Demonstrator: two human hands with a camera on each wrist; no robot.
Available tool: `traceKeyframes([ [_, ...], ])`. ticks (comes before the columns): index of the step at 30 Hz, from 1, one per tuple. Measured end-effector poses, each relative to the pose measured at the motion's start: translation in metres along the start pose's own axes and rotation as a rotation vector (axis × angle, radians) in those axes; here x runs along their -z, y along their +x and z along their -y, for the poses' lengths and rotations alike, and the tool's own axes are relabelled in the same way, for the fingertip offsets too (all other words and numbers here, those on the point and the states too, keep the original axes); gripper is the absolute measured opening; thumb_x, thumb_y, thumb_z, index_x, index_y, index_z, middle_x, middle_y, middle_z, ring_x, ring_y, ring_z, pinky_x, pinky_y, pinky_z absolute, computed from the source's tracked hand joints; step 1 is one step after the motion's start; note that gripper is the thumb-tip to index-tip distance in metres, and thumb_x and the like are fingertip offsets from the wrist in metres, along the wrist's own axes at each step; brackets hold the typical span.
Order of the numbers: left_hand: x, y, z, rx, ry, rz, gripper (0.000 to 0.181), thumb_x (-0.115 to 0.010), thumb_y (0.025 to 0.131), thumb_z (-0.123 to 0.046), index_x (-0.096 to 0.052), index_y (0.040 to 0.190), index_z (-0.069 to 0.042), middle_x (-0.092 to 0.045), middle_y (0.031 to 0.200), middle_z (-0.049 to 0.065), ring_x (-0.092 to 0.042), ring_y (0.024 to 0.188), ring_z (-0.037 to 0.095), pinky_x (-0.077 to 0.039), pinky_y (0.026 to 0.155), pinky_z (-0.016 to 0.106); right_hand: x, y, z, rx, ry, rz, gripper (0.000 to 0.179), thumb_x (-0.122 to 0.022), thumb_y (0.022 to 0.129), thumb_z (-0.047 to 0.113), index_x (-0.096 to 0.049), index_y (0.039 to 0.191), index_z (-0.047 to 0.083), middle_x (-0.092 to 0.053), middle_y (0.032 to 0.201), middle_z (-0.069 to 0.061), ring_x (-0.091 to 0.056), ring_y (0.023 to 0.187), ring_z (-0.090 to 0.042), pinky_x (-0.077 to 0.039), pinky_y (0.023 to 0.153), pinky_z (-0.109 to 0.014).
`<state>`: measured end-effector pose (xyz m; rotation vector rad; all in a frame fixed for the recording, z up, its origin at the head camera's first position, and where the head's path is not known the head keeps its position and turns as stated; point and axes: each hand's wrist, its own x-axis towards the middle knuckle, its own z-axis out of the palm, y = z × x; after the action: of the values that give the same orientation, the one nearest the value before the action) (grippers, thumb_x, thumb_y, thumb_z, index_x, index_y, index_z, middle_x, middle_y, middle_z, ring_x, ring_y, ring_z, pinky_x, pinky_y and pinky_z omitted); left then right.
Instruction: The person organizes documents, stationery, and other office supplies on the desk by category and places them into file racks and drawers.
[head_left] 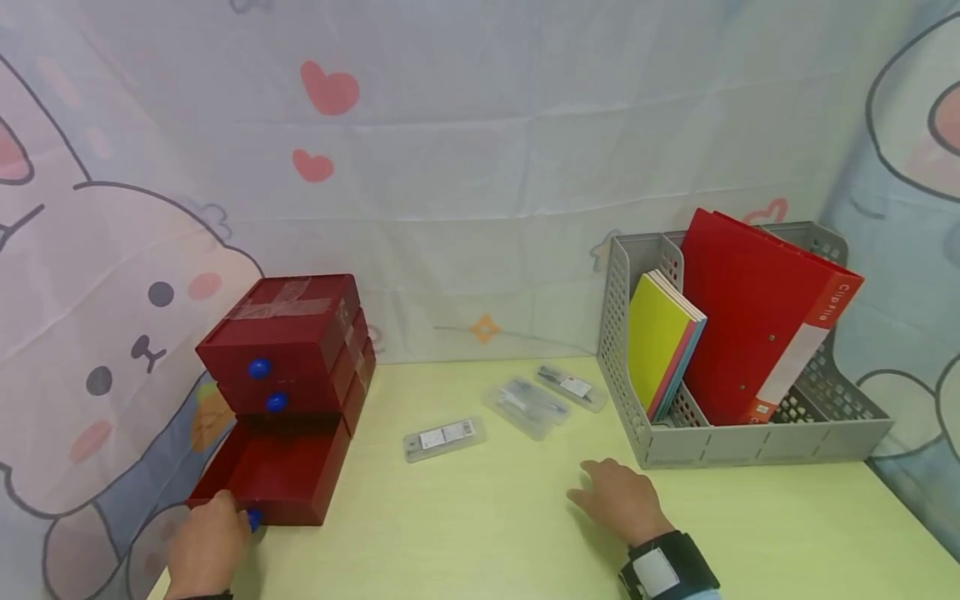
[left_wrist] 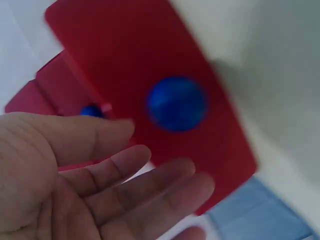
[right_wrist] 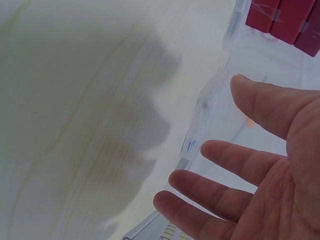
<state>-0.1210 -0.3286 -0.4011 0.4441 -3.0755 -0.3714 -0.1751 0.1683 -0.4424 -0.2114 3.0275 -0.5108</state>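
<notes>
The bottom drawer [head_left: 300, 510] of a dark red drawer stack [head_left: 281, 333] is pulled out at the left, and its inside looks bare. My left hand [head_left: 207, 542] is at the drawer's front, beside the blue knob [left_wrist: 176, 103]. In the left wrist view the fingers are loosely extended and apart from the knob. My right hand [head_left: 624, 502] hovers above the table with its fingers spread, holding nothing. Beyond it lie clear plastic cases: one with a white label [head_left: 444, 438], a wider one [head_left: 527, 407] and another labelled one [head_left: 572, 387].
A grey perforated file rack [head_left: 757, 446] stands at the back right. It holds a red clip file [head_left: 750, 333] and several thin notebooks [head_left: 656, 342], the front one yellow. A printed curtain [head_left: 480, 167] hangs behind the pale yellow table [head_left: 480, 533].
</notes>
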Motion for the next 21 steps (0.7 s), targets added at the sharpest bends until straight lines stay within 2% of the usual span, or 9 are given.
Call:
traceKeyframes([
  [3, 0.011, -0.003, -0.014, -0.012, 0.027, -0.112, 0.027, -0.064, 0.092, -0.013, -0.058, 0.093, 0.013, -0.063, 0.079, 0.027, -0.062, 0.066, 0.045, -0.050, 0.055, 0.058, -0.001, 0.000, 0.000, 0.006, -0.006, -0.007, 0.048, -0.072, 0.088, 0.033, -0.066, 0.121, 0.000, -0.067, 0.109, -0.020, -0.064, 0.104, -0.040, -0.051, 0.084, -0.057],
  [6, 0.017, -0.003, -0.033, -0.018, 0.040, -0.184, 0.033, -0.065, 0.093, -0.020, -0.061, 0.102, 0.012, -0.063, 0.087, 0.028, -0.062, 0.074, 0.046, -0.051, 0.062, 0.062, -0.001, 0.000, 0.001, 0.012, -0.010, -0.014, 0.047, -0.072, 0.088, 0.033, -0.066, 0.121, -0.001, -0.067, 0.110, -0.020, -0.064, 0.104, -0.040, -0.051, 0.083, -0.058],
  [9, 0.017, -0.001, -0.054, -0.069, 0.042, -0.199, 0.040, -0.068, 0.093, -0.024, -0.060, 0.113, 0.011, -0.062, 0.101, 0.031, -0.060, 0.087, 0.048, -0.050, 0.073, 0.064, -0.001, -0.001, 0.001, 0.014, -0.010, -0.017, 0.047, -0.072, 0.088, 0.033, -0.066, 0.121, -0.001, -0.067, 0.110, -0.020, -0.063, 0.105, -0.040, -0.051, 0.084, -0.058],
  [11, 0.012, 0.001, -0.066, -0.134, 0.041, -0.211, 0.044, -0.070, 0.092, -0.024, -0.060, 0.118, 0.010, -0.060, 0.110, 0.033, -0.060, 0.094, 0.048, -0.050, 0.078, 0.064, 0.000, -0.002, 0.001, 0.014, -0.008, -0.016, 0.047, -0.072, 0.088, 0.033, -0.066, 0.121, -0.001, -0.067, 0.109, -0.020, -0.063, 0.104, -0.040, -0.051, 0.083, -0.058],
  [14, 0.004, 0.004, -0.084, -0.237, 0.031, -0.237, 0.045, -0.073, 0.090, -0.025, -0.061, 0.120, 0.007, -0.061, 0.114, 0.031, -0.060, 0.096, 0.047, -0.051, 0.082, 0.063, 0.000, -0.002, 0.000, 0.016, -0.006, -0.018, 0.047, -0.072, 0.088, 0.033, -0.066, 0.121, 0.000, -0.068, 0.109, -0.020, -0.064, 0.103, -0.040, -0.051, 0.082, -0.057],
  [17, -0.005, 0.009, -0.104, -0.309, 0.044, -0.256, 0.046, -0.076, 0.087, -0.026, -0.062, 0.120, 0.004, -0.063, 0.113, 0.026, -0.060, 0.094, 0.042, -0.053, 0.082, 0.059, 0.000, -0.003, 0.000, 0.020, -0.009, -0.023, 0.047, -0.073, 0.088, 0.033, -0.066, 0.121, 0.000, -0.068, 0.108, -0.020, -0.064, 0.101, -0.040, -0.052, 0.080, -0.057],
  [21, -0.017, 0.021, -0.130, -0.350, 0.082, -0.207, 0.052, -0.078, 0.086, -0.030, -0.061, 0.122, 0.003, -0.062, 0.113, 0.023, -0.059, 0.096, 0.040, -0.053, 0.083, 0.055, 0.000, -0.004, 0.000, 0.018, -0.009, -0.024, 0.047, -0.073, 0.087, 0.033, -0.066, 0.121, 0.000, -0.068, 0.106, -0.019, -0.065, 0.100, -0.040, -0.052, 0.079, -0.057],
])
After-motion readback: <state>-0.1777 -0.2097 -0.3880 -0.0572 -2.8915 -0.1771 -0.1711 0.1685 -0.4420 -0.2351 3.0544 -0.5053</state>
